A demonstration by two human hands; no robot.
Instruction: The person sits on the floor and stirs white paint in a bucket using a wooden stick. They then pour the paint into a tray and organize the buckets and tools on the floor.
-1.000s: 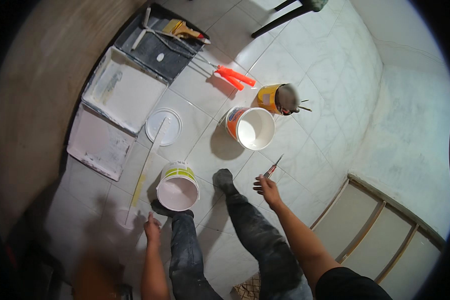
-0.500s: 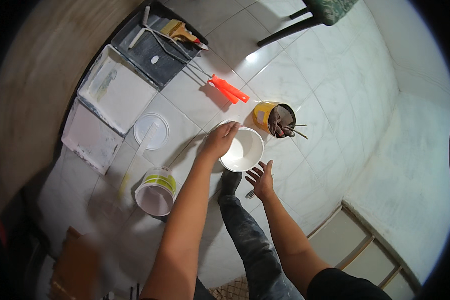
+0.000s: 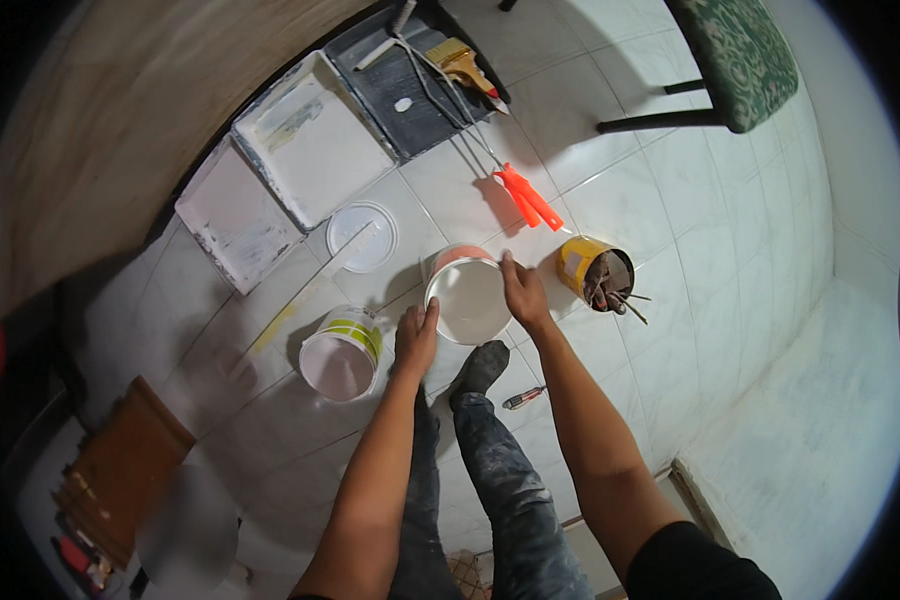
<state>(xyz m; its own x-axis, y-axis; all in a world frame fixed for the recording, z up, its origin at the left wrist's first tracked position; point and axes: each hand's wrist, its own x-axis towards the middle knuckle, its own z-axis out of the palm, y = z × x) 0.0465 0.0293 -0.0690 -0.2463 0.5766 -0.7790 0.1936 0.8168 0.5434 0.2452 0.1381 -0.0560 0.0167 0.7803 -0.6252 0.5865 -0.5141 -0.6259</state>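
Between my two hands is a white plastic bucket with an orange band on its far side, tipped so that its pale inside shows. My left hand is closed on its near left rim. My right hand grips the right rim, thumb on top. To the left stands another white bucket with a green label, pinkish-white inside. Right of my right hand is a yellow tin holding dark, dirty gloves and thin sticks. A utility knife lies on the tiles near my foot.
Far left are a black paint tray with rollers with orange handles and a paintbrush, and two white-coated trays. A white lid lies under a long stirring stick. A green patterned chair stands far right.
My right hand has risen from below the bucket and taken hold of its right rim. My left hand has shifted to its near left side. The view has turned, moving surrounding things rightward.
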